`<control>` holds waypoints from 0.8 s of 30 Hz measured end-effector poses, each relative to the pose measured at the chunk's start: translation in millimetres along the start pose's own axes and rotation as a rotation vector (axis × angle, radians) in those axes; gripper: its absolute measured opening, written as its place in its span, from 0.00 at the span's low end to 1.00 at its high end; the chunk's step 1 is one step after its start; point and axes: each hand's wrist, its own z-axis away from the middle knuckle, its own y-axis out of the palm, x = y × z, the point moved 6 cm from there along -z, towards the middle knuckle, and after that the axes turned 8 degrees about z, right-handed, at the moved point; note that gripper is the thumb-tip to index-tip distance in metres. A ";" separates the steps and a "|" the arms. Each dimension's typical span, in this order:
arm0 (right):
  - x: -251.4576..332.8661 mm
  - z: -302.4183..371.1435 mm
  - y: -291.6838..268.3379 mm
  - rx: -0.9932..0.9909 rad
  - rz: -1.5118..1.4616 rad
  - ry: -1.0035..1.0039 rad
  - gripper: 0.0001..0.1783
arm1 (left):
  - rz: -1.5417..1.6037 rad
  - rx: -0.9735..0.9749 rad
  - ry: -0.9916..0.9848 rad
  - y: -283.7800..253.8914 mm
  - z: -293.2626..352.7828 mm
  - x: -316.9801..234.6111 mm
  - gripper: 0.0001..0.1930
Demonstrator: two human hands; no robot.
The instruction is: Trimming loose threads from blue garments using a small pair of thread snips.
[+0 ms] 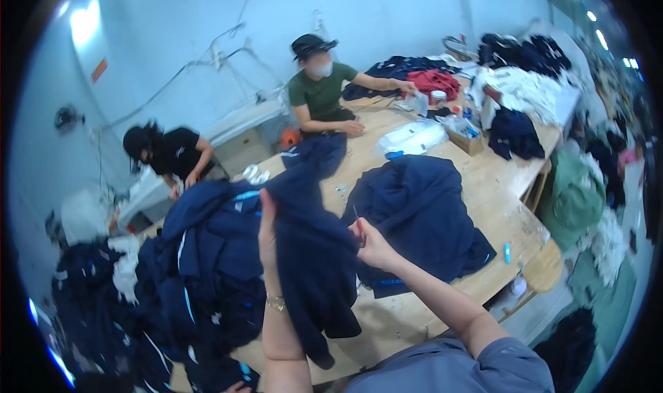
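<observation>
A dark navy garment [314, 262] hangs in front of me, its lower end dangling over the table. My left hand [268, 220] grips it from the left with the thumb up; the other fingers are hidden by the cloth. My right hand [376, 248] is closed around small scissors [358, 228] with a reddish handle, the thin blade pointing up beside the garment's right edge. Just beyond, a pile of folded navy garments [414, 206] lies on the wooden table [483, 220].
A big heap of navy garments [214, 248] fills the left side. One person [321, 96] sits across the table, another [173, 155] bends at the left. A hand [238, 387] shows at the bottom edge. A light-blue tool [507, 253] and plastic bags [411, 139] lie on the table.
</observation>
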 end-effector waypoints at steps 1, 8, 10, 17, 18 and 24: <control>-24.8 -8.6 5.7 -0.023 -0.258 -0.098 0.16 | 0.125 0.045 -0.043 2.7 -0.7 -1.2 0.25; -19.9 -20.8 -75.7 -0.141 -0.423 0.175 0.10 | -0.240 -0.123 0.260 -36.8 8.8 -36.4 0.28; 36.7 -19.2 -119.3 -0.386 -0.409 0.345 0.12 | -0.703 -0.250 0.426 -35.5 43.6 -79.3 0.33; 149.5 -86.1 -208.7 -0.083 0.375 -0.307 0.10 | -1.898 -0.186 -0.355 -78.1 24.8 -63.5 0.20; 166.7 -87.5 -208.5 -0.157 0.601 -0.473 0.10 | -2.171 -0.070 -0.275 -54.5 11.9 -65.5 0.20; 222.8 -84.0 -238.0 -0.638 1.205 -0.821 0.10 | -2.533 -0.188 0.788 39.2 -44.2 -93.9 0.11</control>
